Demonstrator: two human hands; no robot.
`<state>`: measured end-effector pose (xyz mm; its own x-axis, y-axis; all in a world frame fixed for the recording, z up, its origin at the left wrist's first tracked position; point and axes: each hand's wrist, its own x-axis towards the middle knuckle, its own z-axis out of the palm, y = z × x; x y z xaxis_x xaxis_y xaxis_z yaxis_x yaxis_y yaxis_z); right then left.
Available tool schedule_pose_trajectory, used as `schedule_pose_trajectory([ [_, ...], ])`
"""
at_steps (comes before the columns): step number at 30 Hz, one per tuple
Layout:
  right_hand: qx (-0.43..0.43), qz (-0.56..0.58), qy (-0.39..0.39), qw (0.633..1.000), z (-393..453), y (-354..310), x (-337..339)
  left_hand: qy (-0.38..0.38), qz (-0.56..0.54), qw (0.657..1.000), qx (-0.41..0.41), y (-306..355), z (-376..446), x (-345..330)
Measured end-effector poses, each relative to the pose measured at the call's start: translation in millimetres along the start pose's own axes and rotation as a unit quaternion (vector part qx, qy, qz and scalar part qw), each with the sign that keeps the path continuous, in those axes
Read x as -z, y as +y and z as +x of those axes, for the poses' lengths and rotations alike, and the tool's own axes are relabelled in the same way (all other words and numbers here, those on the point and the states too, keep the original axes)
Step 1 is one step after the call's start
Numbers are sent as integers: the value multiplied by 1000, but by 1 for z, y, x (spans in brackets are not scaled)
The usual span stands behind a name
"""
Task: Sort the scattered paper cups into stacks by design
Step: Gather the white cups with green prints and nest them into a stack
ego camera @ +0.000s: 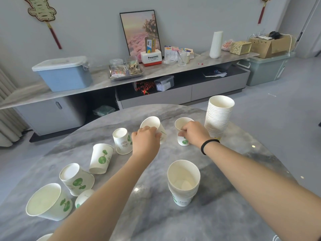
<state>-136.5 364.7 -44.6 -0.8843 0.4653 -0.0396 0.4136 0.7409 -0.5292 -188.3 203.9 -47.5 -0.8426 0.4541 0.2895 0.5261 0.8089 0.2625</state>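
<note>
Hands outstretched: left hand (145, 137) around tilted cup (152, 126), right hand (195, 133) around upright cup (182, 131).

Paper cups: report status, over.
Left hand grips tilted cup. Right hand grips upright cup. Two stacks standing. Nothing blocking.

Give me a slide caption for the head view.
Each hand grips a paper cup between two stacks.
</note>
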Motion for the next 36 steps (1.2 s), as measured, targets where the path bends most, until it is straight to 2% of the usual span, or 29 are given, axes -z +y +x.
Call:
schedule_pose_trajectory([
  [4,11,29,8,999,-2,2,-1,-8,-23,1000,-4,-2,-5,3],
  [9,78,83,77,991,-29,-7,27,42,-149,988,-1,11,-26,51],
  [13,108,124,124,978,-61,-12,63,114,-201,970,-81,27,-64,91],
  [15,115,139,162,970,-84,-16,82,128,-187,962,-150,35,-85,105],
  [18,136,141,205,959,-116,-21,105,104,-114,963,-223,44,-104,105],
  [24,162,160,204,952,-153,-29,112,5,51,963,-264,44,-118,85],
  [28,175,167,187,952,-167,-35,105,-98,2,976,-192,44,-124,82],
  [32,199,132,164,957,-175,-36,92,-45,-133,984,-112,31,-131,90],
  [36,203,47,90,974,-176,-35,67,-55,-155,986,-5,17,-131,95],
])
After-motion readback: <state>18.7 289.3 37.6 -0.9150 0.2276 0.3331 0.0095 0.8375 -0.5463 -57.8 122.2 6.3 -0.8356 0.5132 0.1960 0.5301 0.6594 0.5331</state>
